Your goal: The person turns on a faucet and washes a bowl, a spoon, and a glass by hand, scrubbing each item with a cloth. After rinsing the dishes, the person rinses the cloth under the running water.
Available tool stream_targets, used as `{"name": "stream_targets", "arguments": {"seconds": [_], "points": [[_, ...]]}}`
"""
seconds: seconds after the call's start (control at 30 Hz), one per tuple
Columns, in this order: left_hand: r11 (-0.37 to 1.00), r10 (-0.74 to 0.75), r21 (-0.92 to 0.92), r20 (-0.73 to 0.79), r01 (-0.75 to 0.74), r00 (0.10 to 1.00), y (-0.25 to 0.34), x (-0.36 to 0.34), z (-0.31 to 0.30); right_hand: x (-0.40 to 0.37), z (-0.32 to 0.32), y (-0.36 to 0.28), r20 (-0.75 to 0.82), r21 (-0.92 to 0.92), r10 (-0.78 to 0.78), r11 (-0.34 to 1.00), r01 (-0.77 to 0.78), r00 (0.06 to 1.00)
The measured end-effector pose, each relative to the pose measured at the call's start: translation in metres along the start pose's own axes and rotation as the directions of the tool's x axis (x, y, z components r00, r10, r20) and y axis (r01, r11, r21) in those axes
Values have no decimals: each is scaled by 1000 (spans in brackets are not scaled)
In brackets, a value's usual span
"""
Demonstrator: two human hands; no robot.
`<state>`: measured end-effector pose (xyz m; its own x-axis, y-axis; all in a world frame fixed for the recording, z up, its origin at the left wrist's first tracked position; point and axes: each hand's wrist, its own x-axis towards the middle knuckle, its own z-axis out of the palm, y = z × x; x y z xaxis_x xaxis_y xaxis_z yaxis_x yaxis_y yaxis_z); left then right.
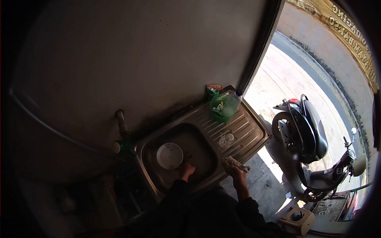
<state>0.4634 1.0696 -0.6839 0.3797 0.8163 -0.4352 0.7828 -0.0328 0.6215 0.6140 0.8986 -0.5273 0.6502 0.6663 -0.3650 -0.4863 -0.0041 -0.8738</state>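
Observation:
In the head view a white bowl point(170, 156) lies in the metal sink point(202, 150), its inside facing up with a few dark specks. My left hand point(187, 171) is in the basin at the bowl's lower right edge, with its fingers closed at the rim; the fingertips are partly hidden in shadow. Over the sink's front edge, my right hand point(238, 177) grips a crumpled beige cloth point(234, 162), which bulges out past the fingers. A whitish, loosely coiled scrubber point(226, 139) rests on the ribbed drainboard, beyond the right hand.
On the drainboard's far end stand a green container point(220, 110) and a clear plastic bottle point(233, 104). A tap point(121, 123) juts from the wall at the sink's left. Outside the doorway is a parked scooter point(311, 135); a plastic stool point(298, 220) stands at lower right.

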Motion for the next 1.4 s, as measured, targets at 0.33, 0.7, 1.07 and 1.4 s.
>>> {"name": "stream_targets", "arguments": {"seconds": [0.33, 0.7, 1.07, 1.4], "points": [[897, -52, 440, 202, -43, 978, -48, 4, 24, -27, 1, 6, 33, -114, -169, 979, 171, 985], [990, -118, -9, 498, 141, 859, -29, -36, -70, -28, -5, 14, 50, -57, -151, 986, 154, 987], [608, 313, 729, 143, -313, 939, -50, -22, -105, -27, 17, 11, 211, -29, -134, 989, 143, 968], [923, 188, 383, -394, -25, 900, -35, -35, -101, -23, 46, 8, 220, -36, -34, 998, 42, 975]]}}
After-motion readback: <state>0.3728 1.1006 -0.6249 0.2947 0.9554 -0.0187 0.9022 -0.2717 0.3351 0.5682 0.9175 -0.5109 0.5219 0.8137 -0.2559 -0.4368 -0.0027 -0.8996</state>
